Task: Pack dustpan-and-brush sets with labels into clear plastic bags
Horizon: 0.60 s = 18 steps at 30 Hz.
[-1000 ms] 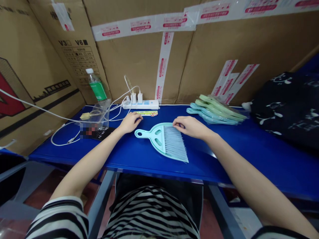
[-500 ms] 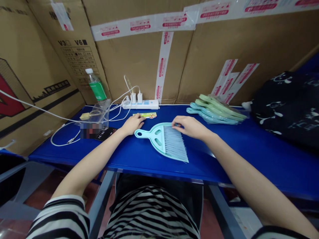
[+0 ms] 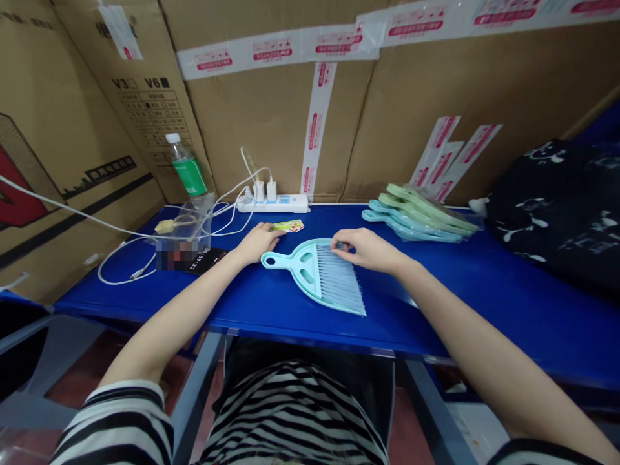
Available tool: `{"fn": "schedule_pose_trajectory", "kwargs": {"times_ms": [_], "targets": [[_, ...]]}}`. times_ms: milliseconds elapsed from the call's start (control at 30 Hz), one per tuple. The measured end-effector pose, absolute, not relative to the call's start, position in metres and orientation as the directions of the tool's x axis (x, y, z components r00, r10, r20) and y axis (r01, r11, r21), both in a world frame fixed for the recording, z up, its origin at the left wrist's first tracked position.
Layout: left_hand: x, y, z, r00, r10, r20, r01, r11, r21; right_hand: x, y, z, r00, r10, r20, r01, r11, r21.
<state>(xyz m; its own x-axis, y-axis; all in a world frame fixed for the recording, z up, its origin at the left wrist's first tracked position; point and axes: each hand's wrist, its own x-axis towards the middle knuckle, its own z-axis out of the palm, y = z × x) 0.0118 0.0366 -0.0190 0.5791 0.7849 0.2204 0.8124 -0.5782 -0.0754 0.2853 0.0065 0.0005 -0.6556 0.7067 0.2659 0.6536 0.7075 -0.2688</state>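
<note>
Right of centre I see the right hand [image 3: 365, 250], fingers curled, thumb and forefinger nearly meeting at the upper bristles of the pale-blue brush [image 3: 339, 279]; whether they pinch them, I can't tell. The brush lies mid-frame in its dustpan [image 3: 310, 243], just left of that hand. Left of centre, the left hand [image 3: 256, 244] rests loosely open, fingertips at a card [image 3: 291, 225], on the blue worktop [image 3: 465, 290].

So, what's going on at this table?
Someone in a striped top has a light-blue brush and dustpan lying together on the table. Their right hand is at the bristles' far edge; their left hand covers one end of a printed strip. Blue and green pieces lie stacked toward the back right.
</note>
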Motion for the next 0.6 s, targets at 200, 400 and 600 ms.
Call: {"fn": "schedule_pose_trajectory", "kwargs": {"times_ms": [200, 400, 600], "targets": [[0.0115, 0.0385, -0.0187, 0.597, 0.778, 0.199, 0.800, -0.595, -0.075, 0.2845, 0.0059, 0.0006, -0.648, 0.721, 0.246, 0.655, 0.692, -0.303], [0.0118, 0.0376, -0.0179, 0.588, 0.780, 0.214, 0.808, -0.574, -0.129, 0.2831, 0.0058, 0.0000, -0.635, 0.734, 0.239, 0.670, 0.678, -0.301], [0.0146, 0.0356, -0.0138, 0.515, 0.826, 0.228, 0.856, -0.486, -0.175, 0.2841, 0.0067, -0.0003, -0.630, 0.735, 0.251, 0.673, 0.678, -0.296]]}}
